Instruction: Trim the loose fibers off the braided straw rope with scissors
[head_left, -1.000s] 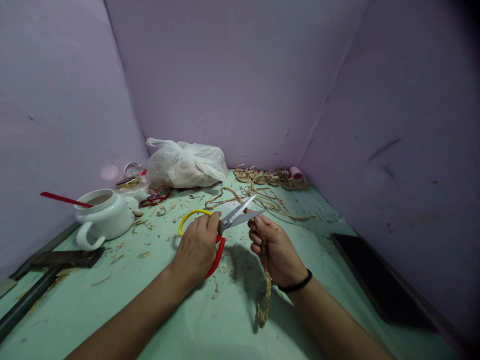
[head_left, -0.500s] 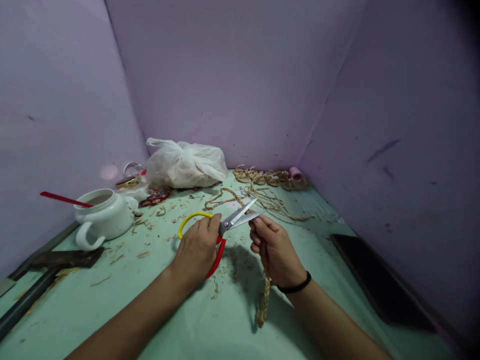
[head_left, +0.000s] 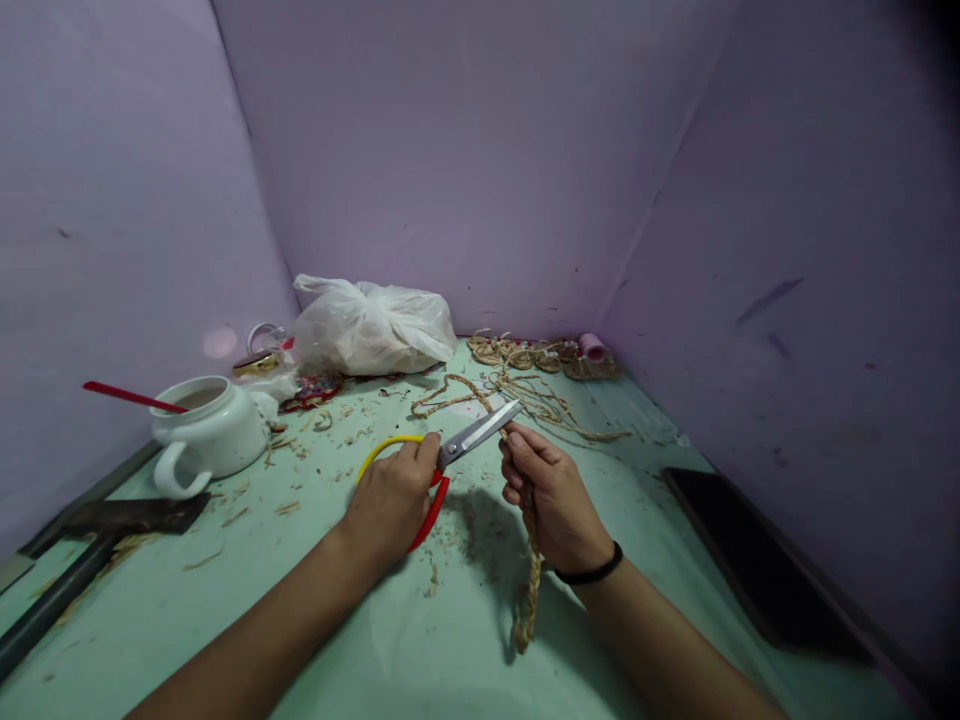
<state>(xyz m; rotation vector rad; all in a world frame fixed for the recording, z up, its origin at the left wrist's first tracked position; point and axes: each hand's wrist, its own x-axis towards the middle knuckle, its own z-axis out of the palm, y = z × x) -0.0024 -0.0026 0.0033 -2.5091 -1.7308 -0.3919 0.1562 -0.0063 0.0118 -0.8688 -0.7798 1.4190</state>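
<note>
The scissors' blades, spread apart half a second ago, have closed together, while both hands have barely moved. The left hand's [head_left: 394, 500] grip is wrapped around the scissors [head_left: 480, 432], which have silver blades and one yellow and one red handle loop; their tips point forward and right, just beyond the right hand's [head_left: 551, 485] fingertips. That hand's grip pinches a straw-coloured braided cord [head_left: 533, 575], rough and plaited, its long axis running toward the wearer over the green desk [head_left: 420, 660].
</note>
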